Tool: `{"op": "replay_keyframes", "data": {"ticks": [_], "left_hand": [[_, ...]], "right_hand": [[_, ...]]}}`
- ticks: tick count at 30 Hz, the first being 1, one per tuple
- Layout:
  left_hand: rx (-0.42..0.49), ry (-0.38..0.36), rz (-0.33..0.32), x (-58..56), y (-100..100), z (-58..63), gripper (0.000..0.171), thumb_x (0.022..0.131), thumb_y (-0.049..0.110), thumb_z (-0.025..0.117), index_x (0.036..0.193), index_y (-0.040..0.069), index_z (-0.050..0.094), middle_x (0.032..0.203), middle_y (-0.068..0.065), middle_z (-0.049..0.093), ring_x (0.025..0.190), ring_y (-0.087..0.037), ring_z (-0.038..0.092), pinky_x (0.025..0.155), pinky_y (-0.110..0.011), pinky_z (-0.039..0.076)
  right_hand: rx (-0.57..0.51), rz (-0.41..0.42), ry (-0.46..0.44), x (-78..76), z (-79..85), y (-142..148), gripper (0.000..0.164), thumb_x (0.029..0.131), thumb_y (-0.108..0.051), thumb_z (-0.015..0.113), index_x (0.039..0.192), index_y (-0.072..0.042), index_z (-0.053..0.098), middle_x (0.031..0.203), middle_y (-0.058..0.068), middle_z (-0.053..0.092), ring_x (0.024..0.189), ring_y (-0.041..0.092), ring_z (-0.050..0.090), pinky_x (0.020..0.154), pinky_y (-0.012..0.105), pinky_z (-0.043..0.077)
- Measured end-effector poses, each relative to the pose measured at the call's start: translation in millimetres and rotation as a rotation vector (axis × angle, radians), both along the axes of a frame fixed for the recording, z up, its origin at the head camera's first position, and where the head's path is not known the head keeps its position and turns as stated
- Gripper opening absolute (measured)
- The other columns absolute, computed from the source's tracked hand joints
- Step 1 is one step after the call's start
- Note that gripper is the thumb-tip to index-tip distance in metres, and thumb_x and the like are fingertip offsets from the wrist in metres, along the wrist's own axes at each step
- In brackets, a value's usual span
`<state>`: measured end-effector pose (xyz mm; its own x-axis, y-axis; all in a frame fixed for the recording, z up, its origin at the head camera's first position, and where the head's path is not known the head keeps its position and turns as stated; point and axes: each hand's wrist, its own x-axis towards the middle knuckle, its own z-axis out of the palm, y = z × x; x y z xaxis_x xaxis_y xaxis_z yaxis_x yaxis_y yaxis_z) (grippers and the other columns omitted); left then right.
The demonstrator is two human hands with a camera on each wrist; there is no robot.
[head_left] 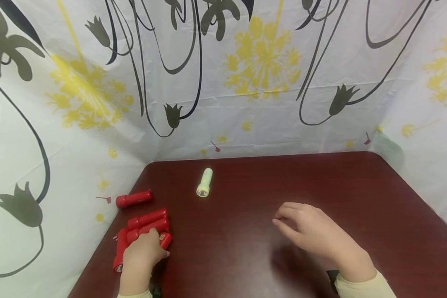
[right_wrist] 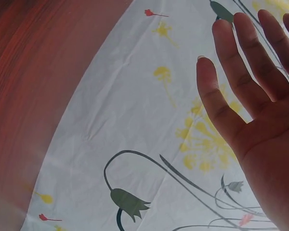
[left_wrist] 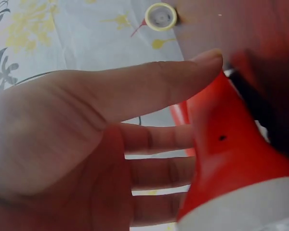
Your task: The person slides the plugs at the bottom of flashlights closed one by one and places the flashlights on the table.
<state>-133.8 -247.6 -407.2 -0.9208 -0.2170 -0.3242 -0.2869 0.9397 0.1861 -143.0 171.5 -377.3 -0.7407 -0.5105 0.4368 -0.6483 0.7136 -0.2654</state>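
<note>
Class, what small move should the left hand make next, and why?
Probably, the left hand should let go of the glossy red cylindrical flashlight it grips: this is among other red flashlights, while the pale yellow cylindrical flashlight lies apart.

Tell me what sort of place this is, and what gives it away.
Probably an indoor tabletop workspace, perhaps a makeshift booth: a glossy dark-red table with flower-printed sheeting around its visible edges, and several red flashlights plus a pale flashlight lying on it.
</note>
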Motion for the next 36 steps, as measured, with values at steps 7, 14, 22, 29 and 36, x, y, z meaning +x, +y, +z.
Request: {"op": "replay_keyframes", "data": {"ticks": [7, 14, 22, 29, 36], "left_hand": [[0.027, -0.06, -0.031, -1.1, -4.0, -9.8, 0.08, 0.075, 0.034, 0.095, 0.131, -0.006, 0.055, 0.107, -0.02, 0.068, 0.092, -0.032, 0.063, 0.085, -0.062, 0.06], [0.06, -0.087, -0.042, 3.2, -7.2, -15.1, 0.059, 0.077, 0.027, 0.093, 0.119, -0.003, 0.063, 0.099, -0.014, 0.068, 0.089, -0.028, 0.062, 0.087, -0.057, 0.061], [0.095, -0.034, -0.085, 9.0, 2.2, 7.2, 0.05, 0.082, 0.025, 0.088, 0.118, 0.0, 0.065, 0.095, -0.008, 0.069, 0.084, -0.023, 0.063, 0.081, -0.053, 0.062], [0.128, 0.063, -0.201, 5.7, 15.3, 15.6, 0.056, 0.082, 0.03, 0.089, 0.128, 0.009, 0.065, 0.104, -0.002, 0.07, 0.091, -0.02, 0.063, 0.086, -0.054, 0.062], [0.382, 0.203, -0.5, -5.2, 37.6, 31.2, 0.033, 0.086, 0.026, 0.08, 0.115, 0.023, 0.064, 0.087, 0.01, 0.066, 0.073, -0.011, 0.064, 0.071, -0.032, 0.057]], "right_hand": [[-0.008, 0.006, -0.005, 3.8, 4.8, 1.2, 0.014, 0.096, -0.021, 0.077, 0.093, -0.033, 0.071, 0.09, -0.028, 0.061, 0.078, -0.008, 0.055, 0.071, 0.023, 0.053], [0.01, 0.002, -0.036, 3.5, 2.7, 8.0, 0.013, 0.097, -0.021, 0.076, 0.095, -0.034, 0.073, 0.092, -0.028, 0.062, 0.079, -0.007, 0.058, 0.072, 0.023, 0.054], [0.059, -0.011, -0.023, -1.6, 4.9, 13.9, 0.005, 0.098, -0.022, 0.074, 0.097, -0.026, 0.076, 0.093, -0.024, 0.065, 0.081, -0.006, 0.061, 0.073, 0.025, 0.056], [0.132, 0.043, 0.041, -7.4, 7.9, 15.3, 0.005, 0.096, -0.022, 0.077, 0.097, -0.027, 0.077, 0.094, -0.02, 0.068, 0.081, -0.001, 0.066, 0.072, 0.028, 0.058], [0.215, 0.106, 0.097, -18.1, 23.4, 6.5, 0.005, 0.095, -0.022, 0.078, 0.098, -0.026, 0.076, 0.095, -0.016, 0.071, 0.083, 0.004, 0.069, 0.076, 0.036, 0.059]]}}
